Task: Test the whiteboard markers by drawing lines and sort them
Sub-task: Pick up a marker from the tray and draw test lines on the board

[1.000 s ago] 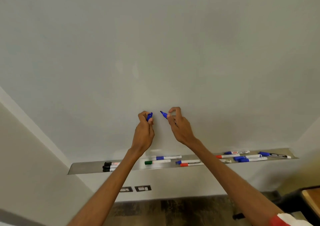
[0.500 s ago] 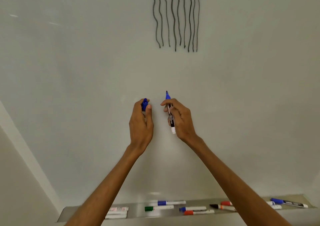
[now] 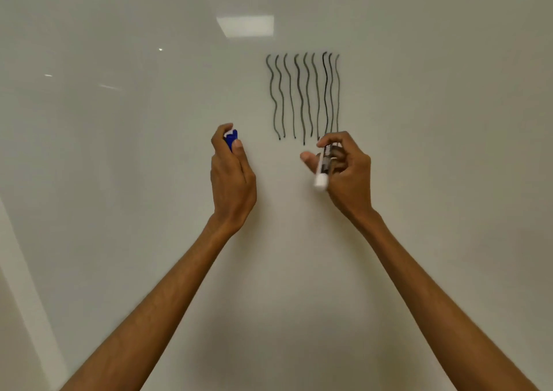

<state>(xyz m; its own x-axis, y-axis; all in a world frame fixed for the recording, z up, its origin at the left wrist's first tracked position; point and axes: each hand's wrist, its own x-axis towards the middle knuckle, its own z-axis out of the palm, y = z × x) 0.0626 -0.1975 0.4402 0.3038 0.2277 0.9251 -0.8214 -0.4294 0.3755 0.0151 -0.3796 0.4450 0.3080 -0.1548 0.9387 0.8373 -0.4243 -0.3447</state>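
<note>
My left hand [image 3: 232,178] is raised in front of the whiteboard [image 3: 119,151] and grips a blue marker cap [image 3: 231,139] between thumb and curled fingers. My right hand [image 3: 344,170] holds the uncapped marker [image 3: 323,166], its white rear end pointing down toward me; the tip is hidden behind my fingers. That hand sits just below the lower right end of several wavy black lines [image 3: 302,97] drawn on the board.
A ceiling light reflection [image 3: 245,25] shows on the glossy board above the lines. The board's left edge [image 3: 18,256] slants along the left side. The marker tray is out of view.
My view has tilted up, so the tray with markers dropped out of sight. Both hands rose on the board; the right hand moved right, up to the black lines, and turned the marker.
</note>
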